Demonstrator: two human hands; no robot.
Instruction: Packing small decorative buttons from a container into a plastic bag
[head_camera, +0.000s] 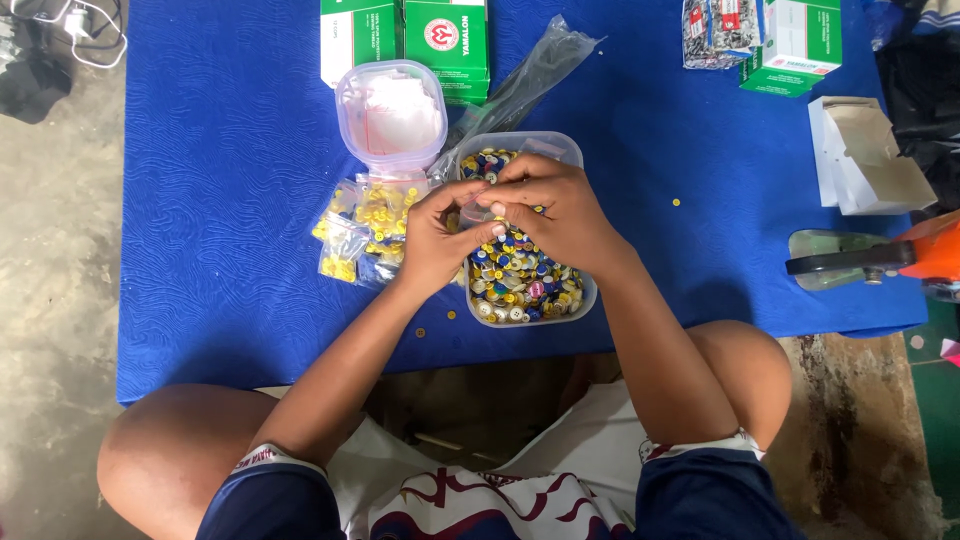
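ok, both hands meet over the clear plastic tub (578, 300) of mixed coloured buttons (520, 285), centre of the blue mat (220, 200). left hand (440, 240) and right hand (555, 210) touching at the fingertips, fingers curled together and pinched on sth small btwn them, too small to tell what; looks like a bit of clear plastic. right hand sits over the tub's middle, left hand at its left rim.

just left of the tub: small clear bags of yellow buttons (360, 225), touching the left hand's edge. above those, a second clear tub (390, 110) w/ pinkish-white contents, open. long clear plastic bag (525, 75) lies diagonal behind the button tub. green-white boxes (405, 40) at the mat's top edge, another green-white box (800, 45) top right. white paper bag (865, 155) at right, orange-black tool (880, 258) at the mat's right edge. a few loose yellow buttons (676, 202) on the mat, apart from the tub.
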